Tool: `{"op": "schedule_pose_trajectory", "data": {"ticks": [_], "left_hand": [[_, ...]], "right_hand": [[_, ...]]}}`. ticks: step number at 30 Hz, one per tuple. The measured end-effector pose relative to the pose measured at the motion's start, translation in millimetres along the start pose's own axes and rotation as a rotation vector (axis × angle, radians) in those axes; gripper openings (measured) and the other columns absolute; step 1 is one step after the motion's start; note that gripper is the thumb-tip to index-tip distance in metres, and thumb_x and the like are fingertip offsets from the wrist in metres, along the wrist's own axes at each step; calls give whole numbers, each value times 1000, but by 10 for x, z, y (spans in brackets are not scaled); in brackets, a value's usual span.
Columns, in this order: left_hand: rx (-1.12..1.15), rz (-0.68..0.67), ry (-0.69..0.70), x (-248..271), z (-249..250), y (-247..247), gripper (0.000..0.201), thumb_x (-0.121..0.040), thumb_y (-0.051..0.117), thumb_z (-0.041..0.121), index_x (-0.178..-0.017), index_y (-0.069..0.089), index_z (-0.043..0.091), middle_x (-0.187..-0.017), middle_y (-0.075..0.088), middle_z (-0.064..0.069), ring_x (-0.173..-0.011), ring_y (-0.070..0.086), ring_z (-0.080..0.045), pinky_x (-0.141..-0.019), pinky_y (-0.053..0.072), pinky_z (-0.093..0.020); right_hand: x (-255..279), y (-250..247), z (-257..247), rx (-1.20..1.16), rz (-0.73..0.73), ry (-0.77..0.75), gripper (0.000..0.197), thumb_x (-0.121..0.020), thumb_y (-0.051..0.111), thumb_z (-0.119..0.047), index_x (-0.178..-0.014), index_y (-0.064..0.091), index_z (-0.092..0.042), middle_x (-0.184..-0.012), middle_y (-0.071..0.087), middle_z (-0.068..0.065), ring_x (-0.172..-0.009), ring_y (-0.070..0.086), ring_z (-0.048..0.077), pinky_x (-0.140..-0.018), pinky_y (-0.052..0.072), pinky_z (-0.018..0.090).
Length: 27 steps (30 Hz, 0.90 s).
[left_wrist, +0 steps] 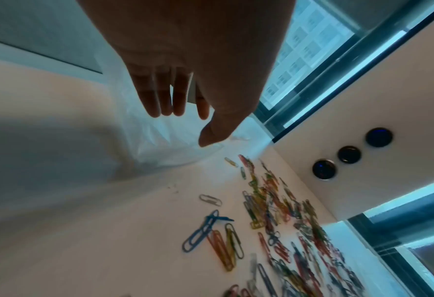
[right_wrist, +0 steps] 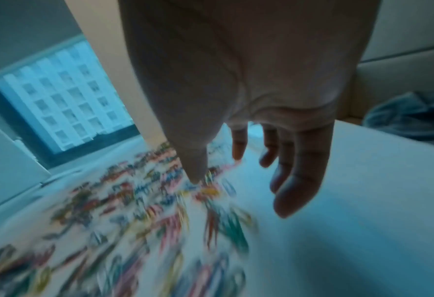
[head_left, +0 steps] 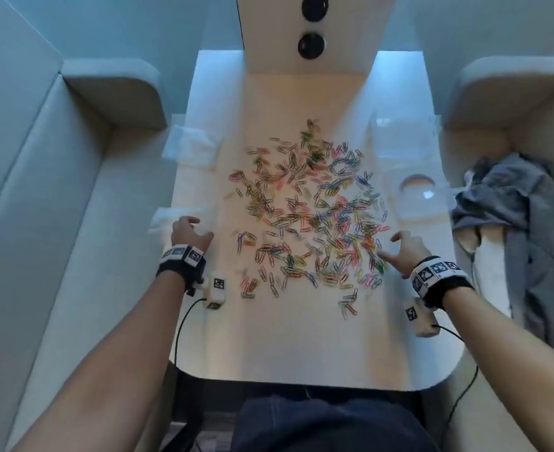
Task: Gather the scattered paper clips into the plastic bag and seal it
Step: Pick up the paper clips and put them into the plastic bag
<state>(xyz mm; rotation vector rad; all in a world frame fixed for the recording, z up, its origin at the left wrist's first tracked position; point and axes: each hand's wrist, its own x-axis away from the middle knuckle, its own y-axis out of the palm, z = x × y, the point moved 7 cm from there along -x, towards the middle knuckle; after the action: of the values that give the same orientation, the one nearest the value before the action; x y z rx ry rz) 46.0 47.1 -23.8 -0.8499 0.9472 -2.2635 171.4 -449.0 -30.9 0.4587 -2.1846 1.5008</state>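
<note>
Several coloured paper clips (head_left: 311, 216) lie scattered over the middle of the white table (head_left: 301, 347). A crumpled clear plastic bag (head_left: 171, 216) lies at the table's left edge. My left hand (head_left: 199, 228) is just over the bag's near side, fingers loosely bent and holding nothing. In the left wrist view the left hand (left_wrist: 185, 126) hangs above the bag (left_wrist: 159, 140), left of the paper clips (left_wrist: 269, 211). My right hand (head_left: 389, 246) is spread at the pile's right edge. In the blurred right wrist view the right hand (right_wrist: 236, 176) is empty, its thumb tip down at the paper clips (right_wrist: 139, 201).
A second clear bag (head_left: 192, 146) lies further back on the left. Clear plastic pieces (head_left: 402, 132) and a round transparent item (head_left: 422, 197) sit along the table's right side. Grey cloth (head_left: 510, 197) is heaped on the right seat. Padded benches flank the table.
</note>
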Motion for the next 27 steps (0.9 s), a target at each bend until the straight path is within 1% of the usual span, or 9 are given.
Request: {"op": "schedule_pose_trajectory", "data": {"ticks": [2, 5, 7, 12, 14, 16, 20, 24, 27], "left_hand": [[15, -53, -68, -32, -46, 60, 51, -81, 71, 28, -124, 52, 8, -121, 57, -17, -112, 57, -34, -94, 44, -38], [-5, -109, -116, -12, -129, 170, 60, -83, 66, 50, -126, 50, 12, -119, 59, -12, -109, 58, -32, -91, 45, -39], [-71, -113, -117, 39, -166, 211, 59, -80, 64, 58, -120, 52, 15, -114, 60, -8, -104, 59, -31, -89, 47, -39], [-169, -90, -99, 140, -158, 194, 27, -90, 57, 40, -106, 62, 19, -105, 68, -6, -99, 63, -31, -83, 47, -34], [-105, -112, -108, 166, -236, 213, 20, -89, 59, 33, -99, 67, 18, -99, 72, -4, -94, 67, -30, -85, 53, -35], [56, -159, -126, 204, -294, 254, 12, -86, 67, 26, -89, 73, 16, -83, 76, -4, -79, 72, -27, -81, 60, -41], [243, -191, -76, 363, -150, 196, 14, -84, 73, 17, -93, 75, 6, -72, 75, -6, -64, 72, -24, -71, 62, -38], [231, -212, 25, 501, 161, 82, 15, -89, 67, 16, -99, 73, 6, -75, 74, -5, -64, 71, -23, -69, 61, -34], [186, -219, 93, 626, 383, 48, 15, -91, 65, 18, -100, 73, 9, -76, 74, -4, -67, 72, -22, -73, 62, -36]], "right_hand": [[0, 113, 65, -61, 6, 31, 82, -73, 74, -58, -135, 40, -16, -130, 40, 19, -81, 66, 34, -69, 60, 48], [25, 328, 97, -61, -1, -39, 108, -61, 78, -62, -147, 29, -18, -137, 35, 17, -109, 59, 34, -93, 53, 49], [28, 394, 46, -61, 32, -74, 115, -60, 80, -62, -150, 25, -16, -135, 35, 15, -117, 53, 31, -101, 48, 45], [2, 459, -196, -7, 136, -155, 116, -53, 76, -75, -146, 32, -21, -123, 36, 8, -108, 52, 26, -99, 50, 41], [15, 486, -319, 53, 138, -183, 102, -61, 77, -67, -146, 36, -28, -124, 37, 9, -108, 50, 26, -98, 50, 41], [56, 505, -443, 77, 155, -248, 78, -73, 77, -53, -141, 46, -31, -121, 42, 9, -105, 52, 27, -95, 51, 41], [128, 442, -573, 12, 238, -380, 28, -89, 68, -26, -116, 70, -19, -105, 55, 5, -85, 61, 26, -83, 55, 36], [126, 410, -653, 48, 226, -409, 15, -87, 64, -7, -95, 77, -9, -96, 64, 8, -83, 63, 29, -81, 54, 34], [56, 304, -540, -150, 219, -232, 10, -81, 72, -7, -86, 79, -12, -87, 73, 6, -78, 65, 18, -82, 53, 26]]}}
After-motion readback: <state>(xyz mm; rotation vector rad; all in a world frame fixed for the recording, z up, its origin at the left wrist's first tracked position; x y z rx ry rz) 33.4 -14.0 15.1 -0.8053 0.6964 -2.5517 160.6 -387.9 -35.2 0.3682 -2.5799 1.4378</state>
